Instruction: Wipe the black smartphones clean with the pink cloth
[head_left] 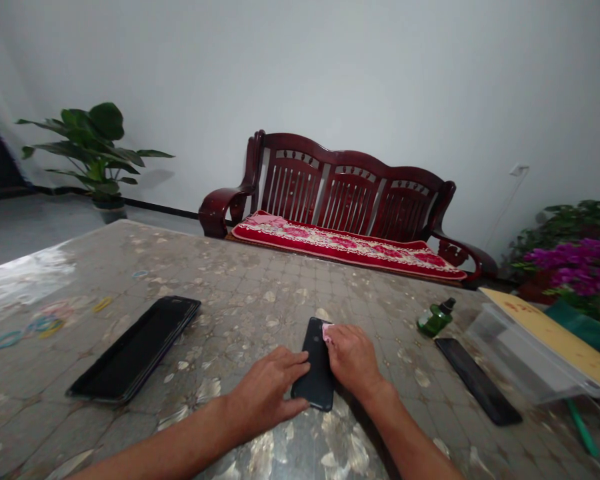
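A dark smartphone (314,373) lies on the table in front of me, its back with a small round mark facing up. My left hand (273,383) holds the phone at its left side, fingertips on the edge and thumb near the lower end. A small pink cloth (327,332) is pinched in my right hand (353,357), which presses it against the phone's upper right part. The curled fingers hide most of the cloth. To the right stands a green spray bottle (436,319) with a black top, beside another black phone (477,380).
A large black tablet (137,350) lies at left, near several coloured rubber bands (45,325). A clear plastic box (520,350) with a yellow board (555,337) on it stands at right, a green-handled tool (583,427) below. Behind the patterned table (240,287) is a wooden bench (350,193).
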Demonstrator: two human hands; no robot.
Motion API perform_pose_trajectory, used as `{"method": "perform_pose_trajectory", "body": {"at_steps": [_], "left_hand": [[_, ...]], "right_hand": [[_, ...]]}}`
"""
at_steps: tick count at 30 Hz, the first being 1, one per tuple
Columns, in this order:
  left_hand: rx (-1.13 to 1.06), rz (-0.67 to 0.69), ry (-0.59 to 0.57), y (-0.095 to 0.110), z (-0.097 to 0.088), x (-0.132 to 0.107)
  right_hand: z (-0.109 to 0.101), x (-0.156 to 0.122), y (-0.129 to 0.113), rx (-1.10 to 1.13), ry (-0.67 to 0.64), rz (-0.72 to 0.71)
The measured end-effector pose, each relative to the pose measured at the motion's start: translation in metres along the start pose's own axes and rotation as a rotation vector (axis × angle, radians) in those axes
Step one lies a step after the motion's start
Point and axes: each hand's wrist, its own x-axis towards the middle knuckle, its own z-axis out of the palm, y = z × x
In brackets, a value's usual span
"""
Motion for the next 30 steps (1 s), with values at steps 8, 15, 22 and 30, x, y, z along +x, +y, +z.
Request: {"method": "perform_pose_trajectory", "body": {"at_steps": [8, 15, 22, 30], "left_hand": [[0.013, -0.006, 0.028, 0.002, 0.002, 0.002], [0.029, -0.027, 0.029, 0.002, 0.001, 0.004], [0.060, -0.014, 0.053, 0.011, -0.001, 0.005], [0.149, 0.043, -0.196, 0.011, -0.035, 0.022]], "right_hand": [[-0.003, -0.002, -0.003, 0.050, -0.017, -0.039], [0.001, 0.000, 0.010, 0.011, 0.032, 0.050], [-0.009, -0.001, -0.002, 0.264, -0.010, -0.114], [0.012, 0.007, 0.033, 0.835, 0.306, 0.454]]}}
